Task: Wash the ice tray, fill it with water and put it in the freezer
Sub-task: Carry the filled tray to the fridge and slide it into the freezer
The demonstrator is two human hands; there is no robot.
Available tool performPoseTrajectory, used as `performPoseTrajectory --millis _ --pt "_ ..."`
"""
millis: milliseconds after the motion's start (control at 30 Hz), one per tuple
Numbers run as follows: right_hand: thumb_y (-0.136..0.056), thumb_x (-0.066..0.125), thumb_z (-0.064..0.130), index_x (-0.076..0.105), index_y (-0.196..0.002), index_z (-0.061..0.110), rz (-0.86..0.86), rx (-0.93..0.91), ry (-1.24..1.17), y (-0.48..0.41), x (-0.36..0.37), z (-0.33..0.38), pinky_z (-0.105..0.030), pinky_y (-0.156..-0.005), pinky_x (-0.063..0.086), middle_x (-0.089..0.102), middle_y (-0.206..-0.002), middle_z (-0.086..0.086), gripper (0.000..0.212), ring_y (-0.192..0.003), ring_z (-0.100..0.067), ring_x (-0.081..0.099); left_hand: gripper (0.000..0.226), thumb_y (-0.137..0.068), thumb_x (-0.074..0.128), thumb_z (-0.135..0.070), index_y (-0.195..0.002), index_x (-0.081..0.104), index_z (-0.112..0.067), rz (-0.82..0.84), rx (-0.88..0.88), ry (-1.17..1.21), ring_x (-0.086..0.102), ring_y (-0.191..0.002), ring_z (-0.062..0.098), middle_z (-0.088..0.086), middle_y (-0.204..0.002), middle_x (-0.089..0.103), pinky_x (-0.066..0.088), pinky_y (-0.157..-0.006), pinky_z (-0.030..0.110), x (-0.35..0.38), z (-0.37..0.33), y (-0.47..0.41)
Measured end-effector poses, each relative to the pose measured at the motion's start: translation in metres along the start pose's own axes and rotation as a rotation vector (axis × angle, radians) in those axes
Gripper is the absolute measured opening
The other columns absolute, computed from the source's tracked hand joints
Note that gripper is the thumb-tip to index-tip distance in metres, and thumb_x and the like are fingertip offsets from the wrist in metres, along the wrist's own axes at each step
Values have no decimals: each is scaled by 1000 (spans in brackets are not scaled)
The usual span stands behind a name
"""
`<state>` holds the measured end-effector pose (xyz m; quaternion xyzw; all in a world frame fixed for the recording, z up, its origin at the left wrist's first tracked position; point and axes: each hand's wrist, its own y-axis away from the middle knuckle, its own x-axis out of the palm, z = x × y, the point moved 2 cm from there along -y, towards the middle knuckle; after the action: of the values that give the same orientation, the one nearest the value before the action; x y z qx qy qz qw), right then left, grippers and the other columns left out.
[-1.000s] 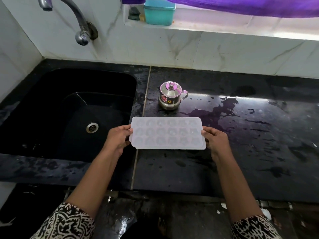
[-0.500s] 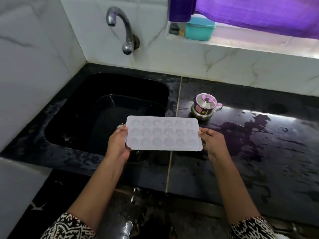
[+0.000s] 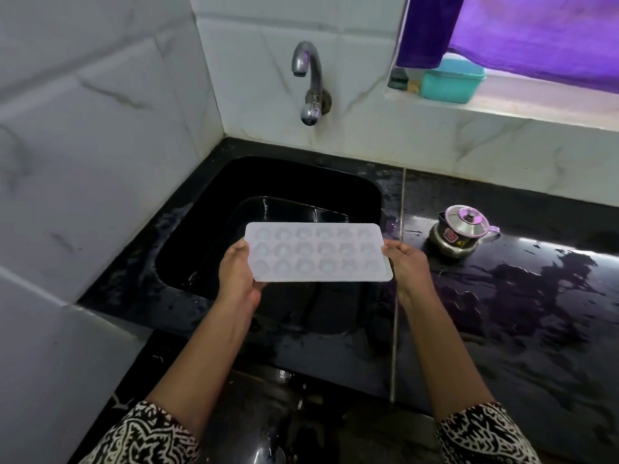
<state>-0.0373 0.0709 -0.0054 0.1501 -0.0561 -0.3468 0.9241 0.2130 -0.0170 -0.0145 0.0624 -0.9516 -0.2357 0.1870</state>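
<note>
In the head view, a white ice tray (image 3: 318, 252) is held level above the front half of a black sink (image 3: 301, 179), its rows of rounded cups facing up. The tray's left short edge is gripped by the left hand (image 3: 236, 272), with the thumb laid on the rim and the fingers hidden underneath. The right short edge is pinched by the right hand (image 3: 407, 262) in the same way, with the thumb on top. Whether the cups hold any water cannot be told.

A curved metal tap (image 3: 310, 85) is fixed to the white tiled wall (image 3: 100, 145) behind the sink, and no water is seen running from it. To the right of the sink, a small lidded steel pot (image 3: 460, 232) is set on the wet black counter (image 3: 519, 313). A teal box (image 3: 450, 80) is seen on the window sill (image 3: 536, 112), partly covered by a purple curtain (image 3: 536, 35). Patterned sleeves are visible at the bottom edge.
</note>
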Motion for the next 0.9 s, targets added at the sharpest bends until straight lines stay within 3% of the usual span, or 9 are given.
performPoseTrajectory --millis 133,267,433,567,700,800,900 --pt "-88 55 4 65 -80 16 5 12 -26 -5 21 3 -26 -57 49 68 -81 -3 17 -69 -17 63 26 -102 46 -26 -117 62 -12 -44 8 30 73 -86 25 9 -103 73 58 -62 38 -12 -6 -7" --pt "-91 45 2 62 -89 14 45 62 -125 -6 41 5 -20 -45 47 68 -81 -4 21 -61 -14 65 23 -101 46 -26 -108 65 -15 -63 33 63 74 -81 24 7 -97 75 58 -58 37 -18 -8 -10" --pt "-93 41 -1 63 -97 14 94 113 -256 -10 53 6 -24 -48 51 70 -87 -3 28 -68 -16 69 28 -103 45 -26 -119 63 -12 -113 31 94 72 -91 26 8 -107 72 59 -63 38 -22 -9 -9" --pt "-93 41 -2 64 -100 14 144 104 -205 -19 56 7 -28 -56 52 69 -96 -4 28 -79 -20 67 27 -102 45 -23 -121 62 -13 -160 44 131 71 -93 27 9 -108 72 59 -64 39 -21 -6 -4" --pt "-93 42 -3 63 -105 13 195 103 -175 -28 57 7 -32 -65 54 68 -100 -3 29 -85 -21 66 30 -103 42 -21 -122 63 -11 -236 56 170 68 -100 30 11 -113 70 58 -76 42 -18 2 3" --pt "-94 42 -1 64 -102 16 256 100 -134 -35 56 9 -33 -69 55 69 -99 0 29 -86 -19 66 27 -103 43 -18 -117 65 -10 -305 82 227 69 -92 26 11 -111 71 57 -73 38 -16 10 13" --pt "-93 44 -2 65 -103 14 333 101 -113 -40 56 10 -29 -63 54 70 -95 2 29 -79 -15 68 26 -102 46 -16 -117 66 -8 -373 107 284 70 -91 26 9 -108 72 57 -65 33 -18 18 26"
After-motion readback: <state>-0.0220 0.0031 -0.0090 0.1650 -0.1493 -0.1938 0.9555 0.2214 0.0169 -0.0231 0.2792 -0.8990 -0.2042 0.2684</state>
